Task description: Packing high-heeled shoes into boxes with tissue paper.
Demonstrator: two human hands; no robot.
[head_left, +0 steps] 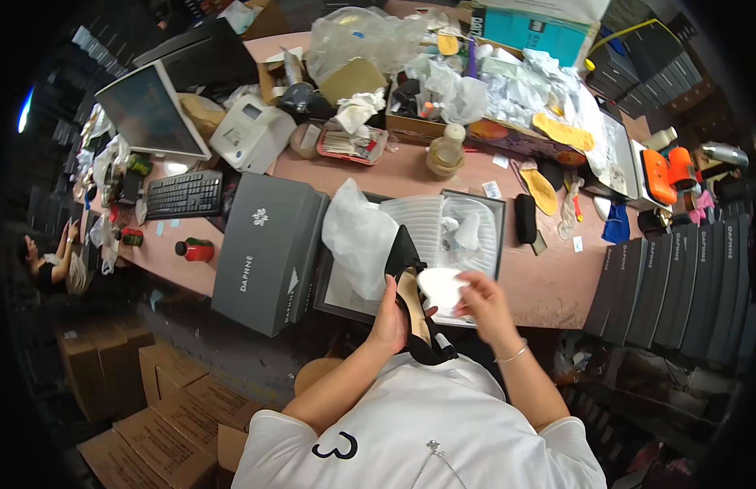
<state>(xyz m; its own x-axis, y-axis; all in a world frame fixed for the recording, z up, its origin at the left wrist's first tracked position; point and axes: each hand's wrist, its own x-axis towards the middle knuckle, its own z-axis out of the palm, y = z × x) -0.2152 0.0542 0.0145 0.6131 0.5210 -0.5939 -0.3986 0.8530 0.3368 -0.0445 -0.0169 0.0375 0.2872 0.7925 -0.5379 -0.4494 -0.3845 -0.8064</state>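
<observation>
My left hand (388, 319) grips a black pointed high-heel shoe (412, 295) by its side, toe pointing away from me and heel toward my chest. My right hand (480, 300) holds a crumpled wad of white paper (441, 287) right at the shoe's opening. Just beyond them lies an open grey shoe box (472, 200) with white tissue paper (360, 236) spilling over its left side. The box's grey lid (268, 253) lies to the left on the pink table (549, 281).
A keyboard (185, 194), monitor (148, 110) and white label printer (252, 133) stand at the back left. Cluttered cardboard trays, insoles and plastic bags fill the back. Stacked grey shoe boxes (679, 277) stand at the right, brown cartons (158, 407) on the floor left. Another person (52, 265) sits far left.
</observation>
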